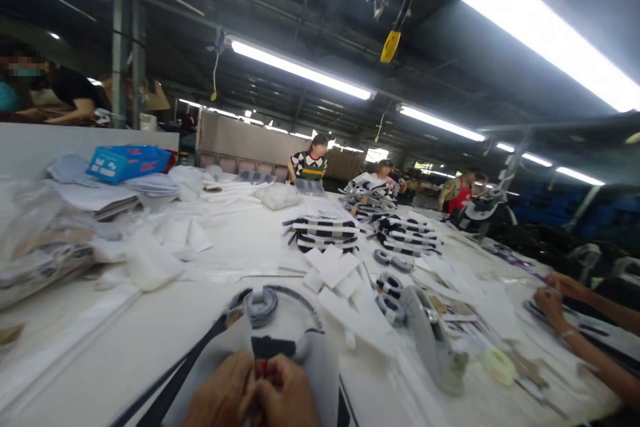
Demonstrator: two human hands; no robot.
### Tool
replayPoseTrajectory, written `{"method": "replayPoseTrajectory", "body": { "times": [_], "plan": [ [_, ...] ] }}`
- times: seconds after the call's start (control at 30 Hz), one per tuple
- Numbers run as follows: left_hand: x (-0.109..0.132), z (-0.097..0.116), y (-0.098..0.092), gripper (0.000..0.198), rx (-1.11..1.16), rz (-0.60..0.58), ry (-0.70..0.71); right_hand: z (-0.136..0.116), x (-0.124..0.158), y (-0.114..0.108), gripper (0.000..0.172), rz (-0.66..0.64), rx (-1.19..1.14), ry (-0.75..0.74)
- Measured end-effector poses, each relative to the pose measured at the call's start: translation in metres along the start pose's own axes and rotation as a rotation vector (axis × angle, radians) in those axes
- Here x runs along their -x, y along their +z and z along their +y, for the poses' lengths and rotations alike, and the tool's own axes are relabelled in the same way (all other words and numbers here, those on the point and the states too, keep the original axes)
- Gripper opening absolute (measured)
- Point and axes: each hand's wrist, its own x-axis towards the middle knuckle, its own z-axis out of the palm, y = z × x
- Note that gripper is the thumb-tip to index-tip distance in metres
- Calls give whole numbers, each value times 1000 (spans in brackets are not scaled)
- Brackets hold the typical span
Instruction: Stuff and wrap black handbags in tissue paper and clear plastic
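In front of me, my left hand [225, 387] and my right hand [287, 390] meet with fingers pinched together. A small red piece [261, 367] shows between the fingertips; what exactly each hand grips is hidden. Under and around the hands is a grey fabric piece [320, 363] with a black band [273, 345] at its upper middle. Dark strap edges [175, 373] run out to its left. Just beyond lies a rolled grey strap [261, 307], and a dark curved strap [300, 300] arcs beside it.
A grey tape dispenser [433, 340] stands at right, near strap coils [390, 310] and white cards [333, 267]. Black-and-white striped stacks [325, 233] lie farther back. A co-worker's hands [555, 303] work at the right edge. Plastic bags [45, 247] and a blue box [127, 163] sit left.
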Motion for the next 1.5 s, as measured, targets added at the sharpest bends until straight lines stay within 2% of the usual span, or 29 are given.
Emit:
{"method": "replayPoseTrajectory", "body": {
  "times": [0.1, 0.2, 0.33, 0.47, 0.67, 0.8, 1.0, 1.1, 1.23, 1.37, 1.5],
  "plan": [
    [-10, 15, -13, 25, 132, -89, -207, -14, 13, -5, 22, -74, -84, 4],
    [-20, 22, -25, 22, 404, -211, -576, -20, 20, -16, 25, -102, -84, -26],
    [-27, 20, -31, 25, 478, -316, -742, -19, 20, -25, 32, -142, -92, -16],
    [-31, 16, -33, 30, 666, -416, -858, -21, 21, -28, 37, -168, -96, 0],
    [-35, 12, -36, 29, 901, -531, -937, -23, 22, -32, 40, -214, -119, -4],
    [-34, 10, -37, 26, 956, -527, -990, -22, 23, -32, 44, -220, -169, 1],
    [-39, 13, -39, 29, 994, -521, -1039, -23, 24, -30, 37, -206, -176, 22],
    [-39, 13, -38, 28, 988, -492, -1058, -24, 25, -29, 38, -172, -169, 39],
    [-35, 12, -34, 32, 941, -473, -1043, -28, 26, -27, 43, -52, -176, 36],
    [-34, 13, -32, 29, 913, -523, -992, -49, 27, -32, 41, -43, -124, -15],
    [-31, 15, -32, 37, 887, -599, -892, -90, 15, -48, 36, -137, -88, -80]
  ]
}}
